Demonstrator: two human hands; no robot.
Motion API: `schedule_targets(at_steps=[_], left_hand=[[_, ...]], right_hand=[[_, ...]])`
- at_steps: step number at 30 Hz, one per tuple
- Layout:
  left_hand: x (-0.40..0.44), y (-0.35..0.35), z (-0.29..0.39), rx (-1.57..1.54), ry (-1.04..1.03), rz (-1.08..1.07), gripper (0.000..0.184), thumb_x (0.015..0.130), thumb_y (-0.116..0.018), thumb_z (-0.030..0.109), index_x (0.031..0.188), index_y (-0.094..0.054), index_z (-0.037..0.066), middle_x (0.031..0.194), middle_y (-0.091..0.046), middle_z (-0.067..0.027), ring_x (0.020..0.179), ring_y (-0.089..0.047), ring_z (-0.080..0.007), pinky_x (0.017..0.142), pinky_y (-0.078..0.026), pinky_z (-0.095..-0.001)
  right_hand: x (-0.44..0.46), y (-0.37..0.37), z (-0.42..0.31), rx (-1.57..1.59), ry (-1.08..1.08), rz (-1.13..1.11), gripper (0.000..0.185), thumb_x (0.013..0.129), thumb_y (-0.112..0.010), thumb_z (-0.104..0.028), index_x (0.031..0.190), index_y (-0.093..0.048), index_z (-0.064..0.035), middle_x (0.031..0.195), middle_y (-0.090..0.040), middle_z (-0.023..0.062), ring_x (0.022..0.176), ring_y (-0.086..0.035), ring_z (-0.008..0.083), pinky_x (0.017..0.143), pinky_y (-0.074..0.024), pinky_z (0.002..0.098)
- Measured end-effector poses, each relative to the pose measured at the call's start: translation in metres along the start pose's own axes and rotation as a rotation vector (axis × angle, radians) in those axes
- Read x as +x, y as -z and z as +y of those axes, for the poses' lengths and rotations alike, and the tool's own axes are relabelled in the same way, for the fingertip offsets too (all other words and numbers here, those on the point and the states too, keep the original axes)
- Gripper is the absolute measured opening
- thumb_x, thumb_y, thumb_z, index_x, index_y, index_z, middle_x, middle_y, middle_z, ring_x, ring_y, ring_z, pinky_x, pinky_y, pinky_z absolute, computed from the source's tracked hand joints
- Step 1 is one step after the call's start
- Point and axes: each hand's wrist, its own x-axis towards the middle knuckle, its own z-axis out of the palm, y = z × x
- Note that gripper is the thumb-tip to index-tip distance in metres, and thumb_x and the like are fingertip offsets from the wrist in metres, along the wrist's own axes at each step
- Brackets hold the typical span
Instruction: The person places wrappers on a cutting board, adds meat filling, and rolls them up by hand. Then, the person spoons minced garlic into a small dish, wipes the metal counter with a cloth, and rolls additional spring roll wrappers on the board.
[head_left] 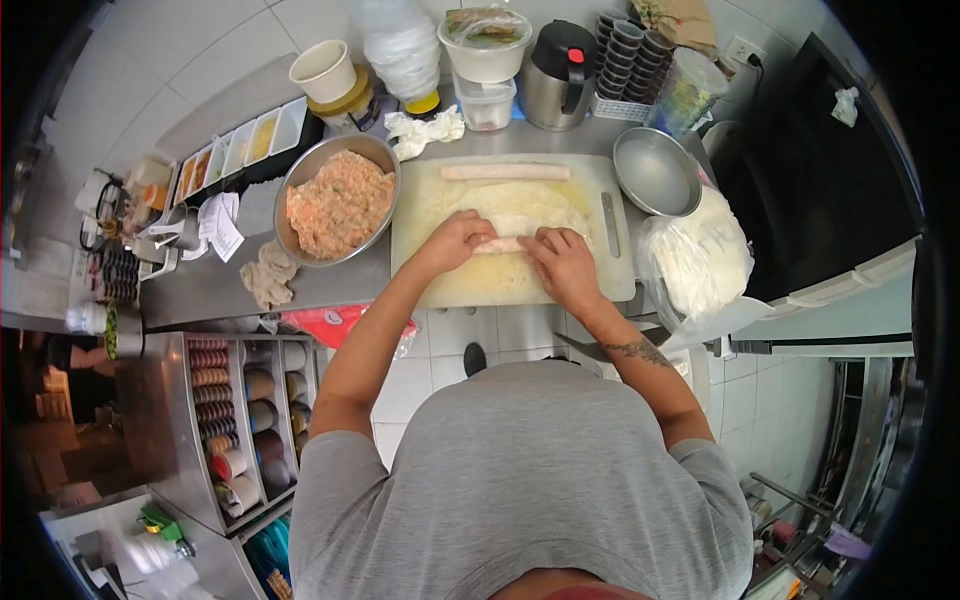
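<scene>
My left hand (453,243) pinches the left end of a thin wrapper roll (500,245), fingers curled over it. At its right end, my right hand (564,264) is closed on the same roll, thumb and fingers bent around it. Pinkish filling shows in the roll between my hands. The unrolled part of the pale wrapper sheet (530,203) lies flat just beyond it. All this rests on a cutting board (440,290). A finished long roll (505,173) lies along the board's far edge, apart from my hands.
A metal bowl of minced filling (340,195) stands left of the board. To the right are a metal bowl with liquid (657,172) and a bagged stack of wrappers (700,250). Behind stand a steel jug (556,80), plastic tubs (485,100) and a condiment tray (245,145).
</scene>
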Motion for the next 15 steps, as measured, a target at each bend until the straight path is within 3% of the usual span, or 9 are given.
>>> schedule_targets(at_steps=[3,6,9,15], left_hand=[[-0.009,-0.011,0.011,0.371,-0.104,0.156,0.022,0.084,-0.059,0.003,0.103,-0.067,0.009,0.093,-0.056,-0.0081,0.093,-0.054,-0.0261,0.081,-0.043,-0.0367],[-0.028,-0.023,0.044,0.547,-0.047,0.226,0.036,0.079,-0.06,0.001,0.112,-0.064,0.012,0.099,-0.055,-0.0069,0.099,-0.051,-0.0257,0.084,-0.04,-0.0391],[-0.036,-0.037,0.044,0.505,-0.071,0.381,0.044,0.076,-0.059,0.001,0.118,-0.062,0.014,0.104,-0.055,-0.0063,0.102,-0.05,-0.0256,0.085,-0.038,-0.0399],[-0.031,-0.032,0.031,0.521,-0.081,0.335,0.041,0.08,-0.054,0.002,0.117,-0.064,0.015,0.103,-0.056,-0.0061,0.099,-0.05,-0.0258,0.083,-0.038,-0.039]], right_hand=[[-0.001,-0.003,-0.003,-0.046,-0.022,0.071,0.032,0.079,-0.064,-0.009,0.11,-0.067,-0.0149,0.099,-0.058,0.0037,0.095,-0.055,0.0239,0.086,-0.0443,0.0379],[-0.002,-0.009,0.006,-0.075,-0.013,0.038,0.031,0.08,-0.063,-0.01,0.11,-0.067,-0.0159,0.099,-0.059,0.004,0.096,-0.055,0.0238,0.085,-0.0453,0.0372],[-0.001,-0.01,0.013,-0.013,-0.057,-0.035,0.032,0.079,-0.062,-0.009,0.11,-0.067,-0.0168,0.1,-0.059,0.0056,0.097,-0.055,0.024,0.084,-0.046,0.0367],[-0.006,0.001,0.018,-0.057,-0.214,-0.02,0.037,0.072,-0.063,-0.009,0.109,-0.066,-0.0106,0.102,-0.059,0.0065,0.098,-0.056,0.025,0.085,-0.0464,0.0381]])
